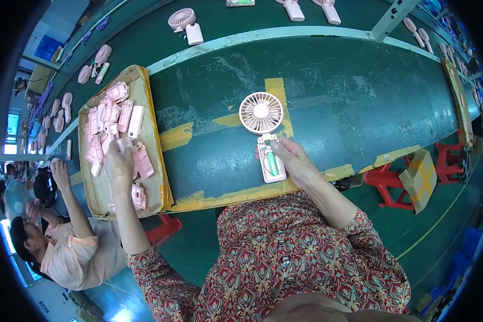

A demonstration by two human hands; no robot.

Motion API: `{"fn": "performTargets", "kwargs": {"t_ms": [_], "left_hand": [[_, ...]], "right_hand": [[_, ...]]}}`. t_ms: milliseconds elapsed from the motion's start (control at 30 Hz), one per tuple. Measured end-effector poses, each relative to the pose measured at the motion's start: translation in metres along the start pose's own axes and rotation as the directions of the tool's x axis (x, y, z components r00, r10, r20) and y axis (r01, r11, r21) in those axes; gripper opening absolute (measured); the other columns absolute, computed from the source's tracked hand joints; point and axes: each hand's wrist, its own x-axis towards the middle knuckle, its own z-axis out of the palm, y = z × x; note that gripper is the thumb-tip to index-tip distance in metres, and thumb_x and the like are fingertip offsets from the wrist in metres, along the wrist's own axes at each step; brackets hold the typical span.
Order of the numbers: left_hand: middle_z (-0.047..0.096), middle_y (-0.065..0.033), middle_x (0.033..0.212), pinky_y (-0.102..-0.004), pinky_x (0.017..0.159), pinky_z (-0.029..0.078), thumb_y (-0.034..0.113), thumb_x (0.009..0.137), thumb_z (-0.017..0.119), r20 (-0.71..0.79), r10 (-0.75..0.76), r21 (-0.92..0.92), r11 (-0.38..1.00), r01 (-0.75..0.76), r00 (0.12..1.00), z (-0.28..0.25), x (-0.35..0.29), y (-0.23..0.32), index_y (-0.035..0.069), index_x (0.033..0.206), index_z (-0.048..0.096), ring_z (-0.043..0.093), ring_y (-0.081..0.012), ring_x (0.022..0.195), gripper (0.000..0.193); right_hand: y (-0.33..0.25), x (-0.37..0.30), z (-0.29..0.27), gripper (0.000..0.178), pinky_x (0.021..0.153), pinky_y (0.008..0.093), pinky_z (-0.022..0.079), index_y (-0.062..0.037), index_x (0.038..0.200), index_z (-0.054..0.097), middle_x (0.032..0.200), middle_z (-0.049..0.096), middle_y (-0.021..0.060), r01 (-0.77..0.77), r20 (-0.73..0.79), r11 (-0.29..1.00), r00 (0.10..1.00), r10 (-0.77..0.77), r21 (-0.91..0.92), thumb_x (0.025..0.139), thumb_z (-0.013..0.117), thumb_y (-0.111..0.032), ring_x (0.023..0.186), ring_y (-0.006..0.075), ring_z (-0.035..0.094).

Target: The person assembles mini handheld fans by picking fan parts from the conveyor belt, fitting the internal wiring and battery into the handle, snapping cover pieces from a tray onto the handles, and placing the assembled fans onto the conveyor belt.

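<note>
My right hand (pixel 298 163) grips a pink handheld fan (pixel 261 113) by its handle, thumb on the front and fingers behind. The handle lies uncovered, showing a green battery (pixel 272 163), thin wires and a small circuit board near the neck. The round fan head points away from me over the green bench. At the left, my left hand (pixel 118 163) reaches into a cardboard tray (pixel 154 134) of pink plastic shells (pixel 108 114). Its fingers are closed on a pink plastic shell (pixel 125 144), partly hidden by the hand.
Yellow tape (pixel 177 136) marks the worn green bench (pixel 209 166). Behind a pale rail (pixel 252 38), more pink fans (pixel 182 19) lie on a green surface. A co-worker (pixel 72 257) sits at the left. Red stools (pixel 387 185) and a taped carton (pixel 418 180) stand at the right.
</note>
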Motion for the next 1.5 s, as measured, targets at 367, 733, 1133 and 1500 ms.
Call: {"fn": "performTargets", "kwargs": {"t_ms": [367,733,1133,1500], "left_hand": [[0.055,-0.0098,0.104,-0.0227,0.073,0.05,-0.002,0.082,0.058,0.311,0.093,-0.944,0.145,0.296,0.946,0.07,-0.094,0.109,-0.002,0.122,0.037,0.057,-0.0138,0.09,0.046],[0.047,-0.0188,0.122,-0.0403,0.094,0.041,0.004,0.066,0.071,0.141,0.592,-0.327,0.784,-0.527,0.793,0.047,-0.094,0.136,-0.002,0.121,0.048,0.047,-0.0352,0.11,0.06],[0.064,-0.0167,0.073,-0.0388,0.061,0.051,0.022,0.075,0.067,0.433,0.23,-0.542,0.839,0.047,0.871,0.027,-0.118,0.157,-0.005,0.101,0.049,0.064,-0.0283,0.062,0.042],[0.063,-0.0249,0.081,-0.0435,0.055,0.052,0.02,0.075,0.067,0.276,0.397,-0.548,0.813,-0.196,0.875,0.04,-0.154,0.182,-0.002,0.12,0.041,0.065,-0.0367,0.065,0.056]], "right_hand": [[0.008,-0.003,0.007,0.028,0.077,0.0238,0.051,0.0,0.115,0.05,0.1,0.06,0.0056,0.03,-0.068,0.998,0.997,-0.027,0.051,0.096,0.046,-0.021,0.087,0.0091,0.059],[0.005,-0.003,0.005,0.031,0.078,0.0227,0.049,0.0008,0.118,0.049,0.1,0.059,0.0044,0.04,-0.048,0.997,0.998,-0.037,0.066,0.096,0.048,-0.022,0.089,0.0081,0.057],[0.011,-0.001,-0.001,0.034,0.081,0.0237,0.048,0.0007,0.12,0.047,0.105,0.058,0.0043,0.062,-0.025,0.989,0.998,-0.06,0.136,0.096,0.048,-0.022,0.092,0.0087,0.056],[0.0,-0.012,-0.002,0.041,0.097,0.029,0.037,0.0007,0.132,0.037,0.122,0.049,0.0081,0.043,0.096,0.991,0.994,-0.056,0.13,0.095,0.044,-0.013,0.112,0.014,0.046]]}}
